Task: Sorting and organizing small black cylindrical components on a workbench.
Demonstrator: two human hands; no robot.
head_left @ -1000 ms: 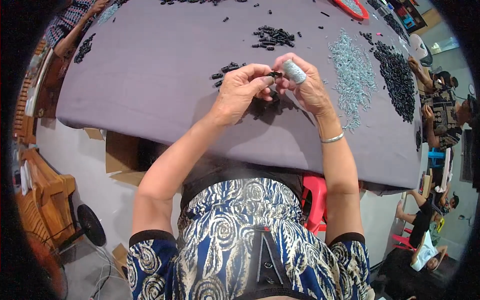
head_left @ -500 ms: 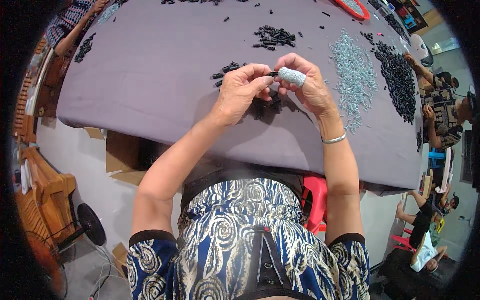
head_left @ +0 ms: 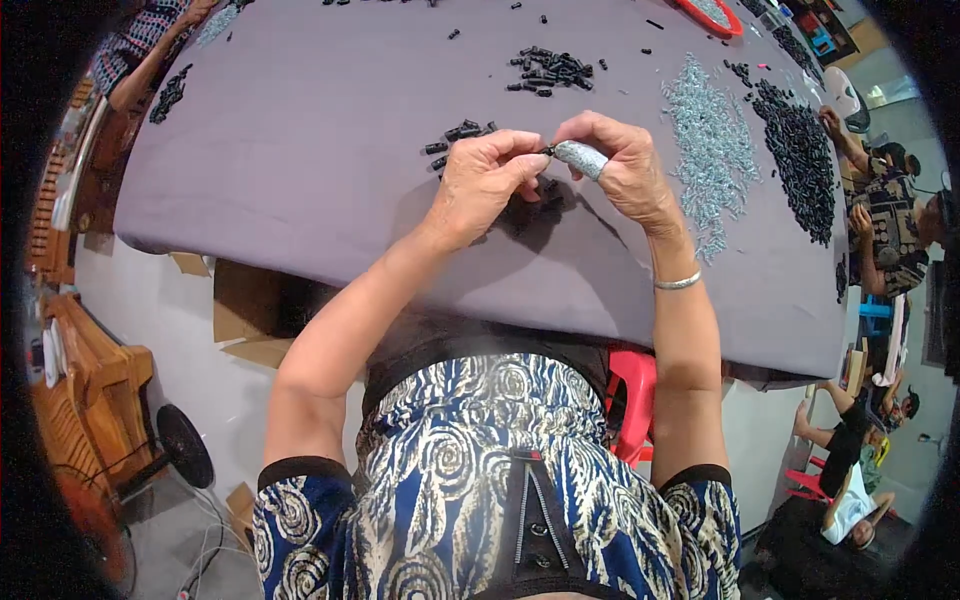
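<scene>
A small black cylindrical part is pinched between the thumb and fingers of my left hand. Against its end press the digits of my right hand, which is closed; what else lies between them is too small to make out. A grey wrapped cover sits on one digit of my right hand. Below the hands lies a shadowed heap of black parts. More black cylinders show beside my left hand, which partly hides them.
Beyond my hands is another black pile. To the right, a spread of small silvery pieces lies beside a big black heap. A red tray stands at the far right. Other people sit around the grey-covered table.
My right hand has turned and closed in, its covered digit tilting down toward the wrist. My left hand has stayed nearly in place with the black part.
</scene>
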